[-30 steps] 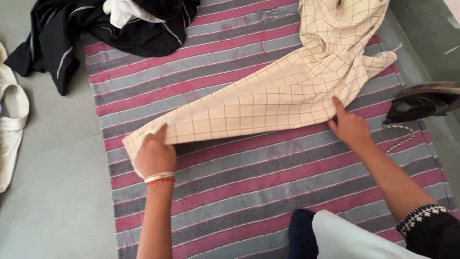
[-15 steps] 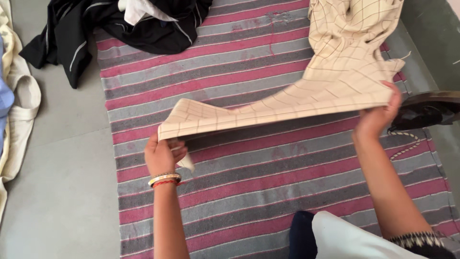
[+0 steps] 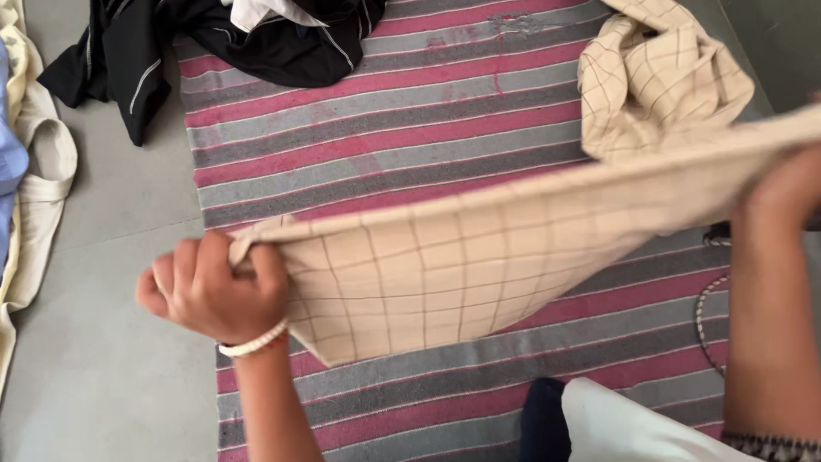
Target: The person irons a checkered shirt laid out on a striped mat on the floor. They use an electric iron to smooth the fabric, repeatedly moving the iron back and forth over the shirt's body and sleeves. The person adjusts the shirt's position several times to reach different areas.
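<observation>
Head view only: left hand (image 3: 214, 287) is fisted tight around one end of the cream checked garment (image 3: 445, 257), fingers curled fully over the bunched edge, white bangle at the wrist. Right hand (image 3: 782, 192) is up at the garment's other end near the frame's right edge; blurred and partly behind the cloth, looks closed on the fabric, but finger detail can't be made out. The span between the two hands is pulled taut and held in the air above the striped mat (image 3: 385, 128), so it hangs as a flat band with the lower edge drooping toward the camera; tension from both ends is what keeps it smooth. The rest of the garment isn't lifted: it sits crumpled on the mat's far right part (image 3: 663, 81), slack trailing up into the held section. Black clothing (image 3: 256, 38) is heaped on the mat's far left corner, spilling onto the grey floor (image 3: 103, 359). A pale cloth (image 3: 38, 162) lies on the floor left of the mat. A braided cord (image 3: 703, 312) loops on the mat's right side, below the raised cloth. White fabric and dark clothing (image 3: 599, 423) sit at the mat's near edge, probably the person's own lap.
</observation>
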